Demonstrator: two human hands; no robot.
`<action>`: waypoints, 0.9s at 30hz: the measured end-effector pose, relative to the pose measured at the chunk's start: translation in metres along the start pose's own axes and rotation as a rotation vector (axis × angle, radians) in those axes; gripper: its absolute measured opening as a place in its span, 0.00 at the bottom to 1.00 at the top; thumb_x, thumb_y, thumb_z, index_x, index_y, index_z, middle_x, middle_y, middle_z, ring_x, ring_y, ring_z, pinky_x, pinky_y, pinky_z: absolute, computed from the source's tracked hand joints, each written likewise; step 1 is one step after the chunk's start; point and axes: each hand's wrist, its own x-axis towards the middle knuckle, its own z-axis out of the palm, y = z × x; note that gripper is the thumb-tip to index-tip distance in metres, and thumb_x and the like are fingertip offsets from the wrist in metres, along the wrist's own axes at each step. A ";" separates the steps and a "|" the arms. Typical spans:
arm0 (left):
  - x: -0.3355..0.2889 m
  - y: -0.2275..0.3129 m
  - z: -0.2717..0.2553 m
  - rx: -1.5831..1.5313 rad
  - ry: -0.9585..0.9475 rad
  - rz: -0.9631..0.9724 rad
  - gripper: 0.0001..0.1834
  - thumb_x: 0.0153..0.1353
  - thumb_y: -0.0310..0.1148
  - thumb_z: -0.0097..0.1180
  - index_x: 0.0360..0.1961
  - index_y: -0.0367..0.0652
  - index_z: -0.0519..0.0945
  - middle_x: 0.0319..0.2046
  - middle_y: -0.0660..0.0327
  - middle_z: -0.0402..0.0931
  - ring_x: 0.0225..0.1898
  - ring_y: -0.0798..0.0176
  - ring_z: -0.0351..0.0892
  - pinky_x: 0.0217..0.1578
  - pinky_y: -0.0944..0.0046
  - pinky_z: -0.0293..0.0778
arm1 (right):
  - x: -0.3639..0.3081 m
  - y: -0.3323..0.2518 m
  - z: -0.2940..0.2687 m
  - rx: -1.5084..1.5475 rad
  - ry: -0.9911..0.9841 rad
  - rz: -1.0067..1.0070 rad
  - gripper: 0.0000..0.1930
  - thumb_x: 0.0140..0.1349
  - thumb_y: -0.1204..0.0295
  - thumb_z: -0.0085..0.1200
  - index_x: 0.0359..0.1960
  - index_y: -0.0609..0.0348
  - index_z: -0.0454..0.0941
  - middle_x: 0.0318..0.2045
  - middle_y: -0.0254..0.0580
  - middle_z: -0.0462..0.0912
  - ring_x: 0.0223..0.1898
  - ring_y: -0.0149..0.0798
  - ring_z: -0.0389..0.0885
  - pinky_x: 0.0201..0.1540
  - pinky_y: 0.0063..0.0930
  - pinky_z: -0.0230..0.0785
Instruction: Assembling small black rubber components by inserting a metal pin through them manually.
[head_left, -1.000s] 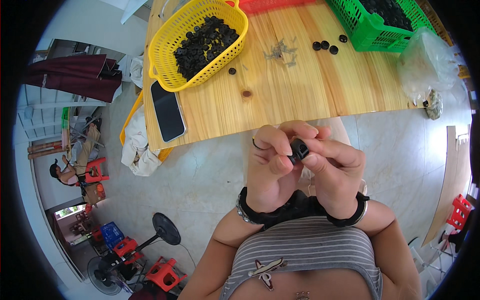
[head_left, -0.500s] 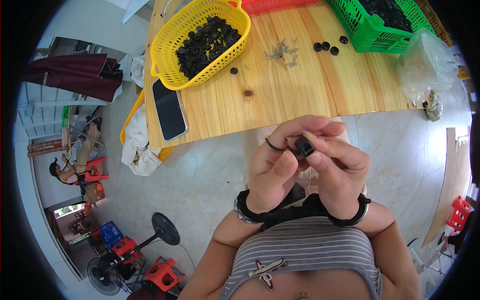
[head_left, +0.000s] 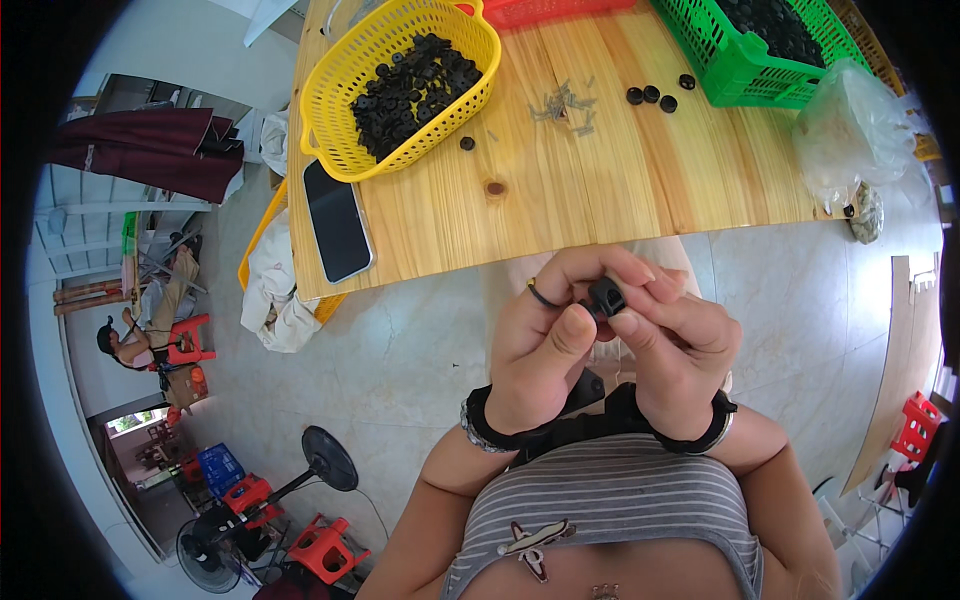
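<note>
Over at the left of the frame, a dark phone lies flat near the edge of the wooden worktop, and just above it sits a yellow basket heaped with small black parts. Moving to the centre, below the worktop edge, the left hand is up in front of the chest, its fingers curled in, thumb pressing toward a small black plastic piece. That piece sits right between both hands, pinched from either side. It looks light, hard and stiff, small enough that a fingertip pinch on its flat sides seems the safest hold; smooth plastic like that could slip out easily. On the right, the right hand closes its fingers on the same piece. Upper right: a green basket, three loose black parts, a clear plastic bag.
</note>
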 end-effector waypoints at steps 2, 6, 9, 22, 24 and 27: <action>0.000 0.000 0.001 -0.006 0.003 0.014 0.26 0.60 0.50 0.44 0.44 0.34 0.66 0.38 0.50 0.71 0.47 0.50 0.70 0.54 0.49 0.61 | 0.001 0.000 0.000 -0.041 0.008 -0.038 0.09 0.48 0.84 0.58 0.33 0.68 0.80 0.22 0.40 0.79 0.23 0.23 0.73 0.25 0.15 0.64; 0.000 0.001 0.004 -0.009 -0.007 0.035 0.26 0.60 0.50 0.44 0.43 0.34 0.66 0.37 0.50 0.71 0.46 0.51 0.70 0.54 0.49 0.61 | 0.003 0.001 -0.006 -0.202 -0.049 -0.202 0.10 0.46 0.84 0.58 0.33 0.67 0.80 0.24 0.43 0.80 0.22 0.27 0.75 0.25 0.17 0.66; 0.000 -0.001 0.005 -0.008 -0.026 0.065 0.25 0.61 0.50 0.43 0.43 0.34 0.65 0.36 0.51 0.70 0.45 0.53 0.70 0.54 0.49 0.61 | 0.003 0.001 -0.006 -0.262 -0.047 -0.260 0.10 0.45 0.84 0.59 0.33 0.66 0.80 0.25 0.44 0.81 0.24 0.28 0.77 0.28 0.18 0.68; 0.000 -0.019 0.001 -0.021 0.041 0.273 0.12 0.60 0.37 0.50 0.42 0.46 0.66 0.49 0.47 0.66 0.51 0.44 0.68 0.53 0.45 0.63 | 0.001 0.007 -0.002 0.221 -0.050 -0.049 0.13 0.52 0.88 0.50 0.41 0.71 0.76 0.38 0.49 0.79 0.38 0.32 0.78 0.39 0.18 0.70; -0.002 -0.020 -0.003 -0.007 0.011 0.322 0.11 0.59 0.35 0.52 0.39 0.47 0.66 0.50 0.48 0.65 0.51 0.44 0.69 0.53 0.45 0.64 | 0.001 0.008 0.000 0.235 -0.063 -0.061 0.13 0.52 0.88 0.50 0.41 0.71 0.75 0.38 0.49 0.79 0.38 0.32 0.78 0.39 0.18 0.70; -0.001 -0.017 0.000 -0.020 0.050 0.302 0.09 0.59 0.34 0.52 0.36 0.47 0.65 0.49 0.49 0.65 0.49 0.45 0.70 0.53 0.45 0.64 | 0.002 0.008 0.001 0.248 -0.064 -0.074 0.13 0.52 0.88 0.51 0.41 0.71 0.76 0.38 0.49 0.79 0.37 0.31 0.77 0.39 0.18 0.70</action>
